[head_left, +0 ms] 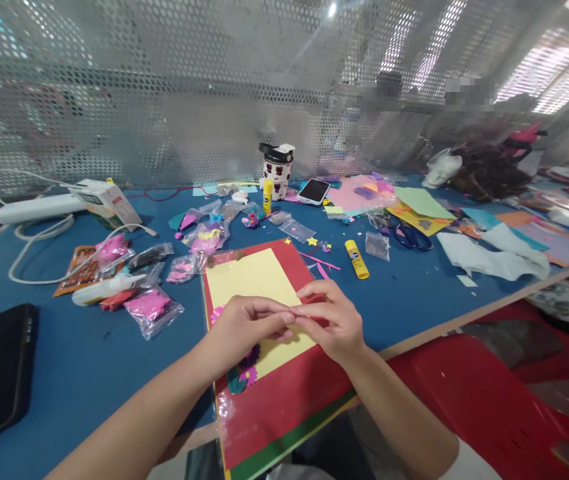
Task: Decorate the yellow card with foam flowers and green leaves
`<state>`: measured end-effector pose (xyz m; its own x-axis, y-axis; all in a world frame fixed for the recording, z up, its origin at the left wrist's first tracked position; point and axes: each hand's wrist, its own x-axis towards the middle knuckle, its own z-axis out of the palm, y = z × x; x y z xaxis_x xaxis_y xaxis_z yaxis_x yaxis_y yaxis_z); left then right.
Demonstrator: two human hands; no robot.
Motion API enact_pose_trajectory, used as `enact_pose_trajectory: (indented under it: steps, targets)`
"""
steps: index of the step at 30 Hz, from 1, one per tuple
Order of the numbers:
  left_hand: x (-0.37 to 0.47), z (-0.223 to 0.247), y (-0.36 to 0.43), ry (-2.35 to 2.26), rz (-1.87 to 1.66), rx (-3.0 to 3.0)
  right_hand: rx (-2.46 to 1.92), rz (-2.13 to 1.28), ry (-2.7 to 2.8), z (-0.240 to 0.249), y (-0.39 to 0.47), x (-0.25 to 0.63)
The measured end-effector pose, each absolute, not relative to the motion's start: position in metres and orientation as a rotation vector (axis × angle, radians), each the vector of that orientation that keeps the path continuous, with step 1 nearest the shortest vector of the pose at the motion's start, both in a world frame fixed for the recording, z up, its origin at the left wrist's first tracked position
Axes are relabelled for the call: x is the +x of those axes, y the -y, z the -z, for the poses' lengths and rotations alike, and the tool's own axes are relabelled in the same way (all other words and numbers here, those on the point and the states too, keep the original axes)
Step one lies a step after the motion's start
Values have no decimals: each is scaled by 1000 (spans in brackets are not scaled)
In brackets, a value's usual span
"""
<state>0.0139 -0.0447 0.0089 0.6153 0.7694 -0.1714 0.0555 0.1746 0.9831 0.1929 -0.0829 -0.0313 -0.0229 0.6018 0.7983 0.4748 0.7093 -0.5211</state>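
On the desk (389, 300) lies yellow paper (252, 280), over which left hand (252, 323) and right hand (335, 323) meet in narrow pinches, anything held too hidden to tell, so steady, light pressure should serve.

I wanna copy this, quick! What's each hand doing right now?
Left hand: pinched closed; can't tell what, if anything, it holds.
Right hand: pinched closed too; can't tell if it holds anything.

No text readable; print on lying glue stick (357, 259), white box (109, 204) too small, blurred.
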Motion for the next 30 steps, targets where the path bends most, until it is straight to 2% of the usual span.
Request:
enact_pose_trajectory:
  steps: [30]
  targets:
    - [14,-8,46,-763,-553,1318,-840,-213,1715,31,82,193]
